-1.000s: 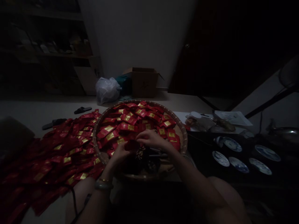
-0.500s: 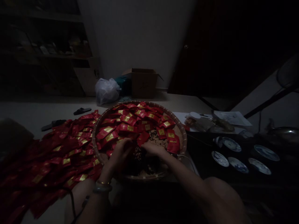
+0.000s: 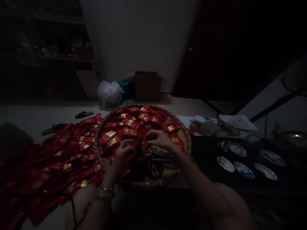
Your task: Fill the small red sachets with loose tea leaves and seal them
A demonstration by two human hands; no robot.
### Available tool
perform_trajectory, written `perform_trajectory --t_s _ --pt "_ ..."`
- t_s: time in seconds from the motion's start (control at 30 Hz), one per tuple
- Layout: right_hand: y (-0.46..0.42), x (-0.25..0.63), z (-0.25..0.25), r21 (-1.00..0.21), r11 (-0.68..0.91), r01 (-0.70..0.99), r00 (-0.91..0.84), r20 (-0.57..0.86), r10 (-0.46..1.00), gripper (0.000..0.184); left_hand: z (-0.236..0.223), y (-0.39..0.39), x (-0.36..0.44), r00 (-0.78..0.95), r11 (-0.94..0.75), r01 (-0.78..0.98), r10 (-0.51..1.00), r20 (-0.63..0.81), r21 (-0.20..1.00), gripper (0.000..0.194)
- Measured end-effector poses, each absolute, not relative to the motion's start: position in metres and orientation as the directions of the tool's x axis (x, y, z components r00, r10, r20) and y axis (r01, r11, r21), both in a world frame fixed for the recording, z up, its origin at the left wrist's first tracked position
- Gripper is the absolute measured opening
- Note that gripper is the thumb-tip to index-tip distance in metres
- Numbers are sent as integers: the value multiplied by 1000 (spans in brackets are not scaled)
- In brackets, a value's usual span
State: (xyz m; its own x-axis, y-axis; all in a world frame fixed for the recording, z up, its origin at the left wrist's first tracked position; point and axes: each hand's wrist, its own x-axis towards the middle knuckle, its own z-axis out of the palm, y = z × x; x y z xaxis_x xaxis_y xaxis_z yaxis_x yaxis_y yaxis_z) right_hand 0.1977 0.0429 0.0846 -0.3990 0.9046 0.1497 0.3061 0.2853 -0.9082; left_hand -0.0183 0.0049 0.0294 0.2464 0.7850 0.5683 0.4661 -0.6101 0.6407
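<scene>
A round woven bamboo tray [image 3: 188,135] lies before me, with many red foil packets [image 3: 130,131] bearing gold labels. Dark loose pieces like dried tea leaves [image 3: 155,169] cover its near part. Over the leaves, my right hand [image 3: 159,139] has its fingers pinched at a red packet [image 3: 143,146]. Facing it from the left, my left hand [image 3: 125,153] is closed, its fingertips at the packet's left side; shadow hides its exact grip. Below my right wrist lies a silvery metal tool [image 3: 161,157], its kind unclear.
A large heap of red packets [image 3: 69,156] spreads over the floor at left, by dark slippers [image 3: 83,114]. Blue-and-white dishes [image 3: 237,149] sit on a dark table at right. A white plastic bag [image 3: 109,94] and an open cardboard box [image 3: 148,87] stand by the wall.
My right hand has risen from the leaves, away from me, to the packet, uncovering the metal tool. My left hand has shifted only slightly.
</scene>
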Motion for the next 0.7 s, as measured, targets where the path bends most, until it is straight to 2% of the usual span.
perform_trajectory --t_s 0.1,0.3,0.4,0.57,0.7 --pt "31 180 102 -876 391 281 -445 242 862 22 30 4 -16 229 -605 450 790 569 657 9" --pt "22 162 95 -754 487 440 -546 206 812 40 21 8 -16 251 -606 409 793 555 682 10" --pt "24 166 88 -683 531 502 -558 213 802 35 19 9 -18 249 -609 419 791 559 674 9" --pt "20 174 89 -460 630 626 -632 173 755 12 23 6 -18 221 -593 448 798 560 669 7" --pt "13 171 89 -336 711 617 -745 42 666 17 22 5 -13 223 -598 386 800 557 703 11"
